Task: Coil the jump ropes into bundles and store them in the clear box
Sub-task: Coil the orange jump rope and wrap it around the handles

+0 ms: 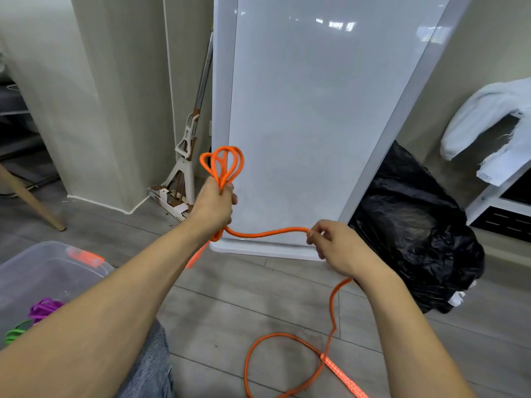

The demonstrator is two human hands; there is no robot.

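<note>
In the head view, loops of the orange jump rope [267, 233] are gripped by the curled fingers of the left hand [214, 206], a strand is pinched between the fingers of the right hand [342, 248], and the rest is seen trailing on the floor [230, 297] near the clear box [43, 271].

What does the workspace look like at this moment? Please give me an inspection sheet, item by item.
Surface: grey plank floor; slack rope lies on it.
Job's things: orange jump rope, loops bunched above the left hand, the rest trailing to the floor with one handle; clear box at left holds a purple rope and a green rope.
Clutter: black bag beside the panel.
Grippers: left hand grips the loops; right hand pinches the rope span.
Cables: nothing seen.
Surroundings: white panel standing ahead, mop against the wall, white cloth at right.
</note>
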